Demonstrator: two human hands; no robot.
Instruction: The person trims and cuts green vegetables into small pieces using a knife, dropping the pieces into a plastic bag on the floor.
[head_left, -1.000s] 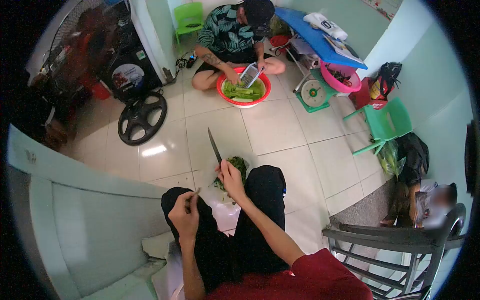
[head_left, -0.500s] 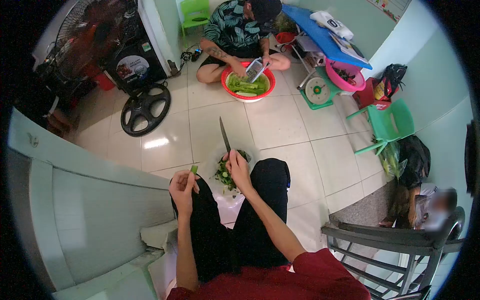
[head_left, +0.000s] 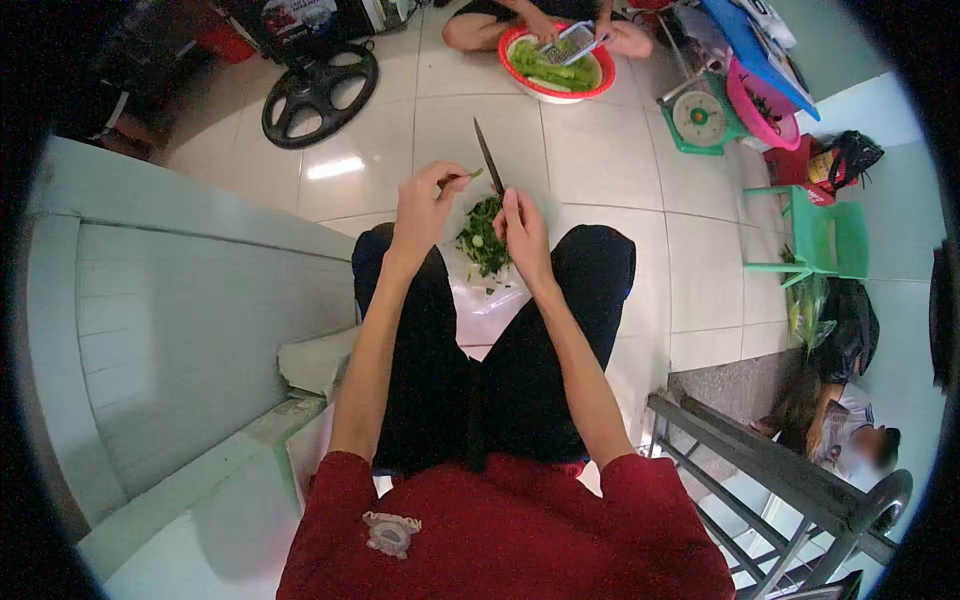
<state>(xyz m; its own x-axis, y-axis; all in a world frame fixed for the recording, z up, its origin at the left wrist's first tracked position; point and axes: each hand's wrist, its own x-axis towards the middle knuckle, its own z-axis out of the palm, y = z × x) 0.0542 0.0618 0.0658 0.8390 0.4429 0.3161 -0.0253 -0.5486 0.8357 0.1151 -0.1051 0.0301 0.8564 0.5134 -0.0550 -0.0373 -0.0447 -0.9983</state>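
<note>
My right hand [head_left: 525,238] grips a knife [head_left: 486,152] by its handle, the blade pointing up and away from me. Between the fingertips of my left hand [head_left: 428,208] is a short piece of green stem [head_left: 475,174], its tip close to the blade but apart from it. Below both hands, between my knees, a heap of chopped green leaves and stems [head_left: 482,240] lies in a pale container or plastic bag whose shape I cannot make out. My right hand partly covers the heap's right side.
Across the floor, a person's hands hold a grater [head_left: 572,46] over a red-rimmed basin [head_left: 603,82] of green vegetables. A fan base [head_left: 322,97] stands left. On the right are a scale [head_left: 698,118], a green chair [head_left: 850,232], a metal railing [head_left: 760,455] and another person [head_left: 850,430].
My view has tilted down toward my lap. My left hand has moved forward and in toward the knife, bringing the stem near the blade. The right hand still holds the knife.
</note>
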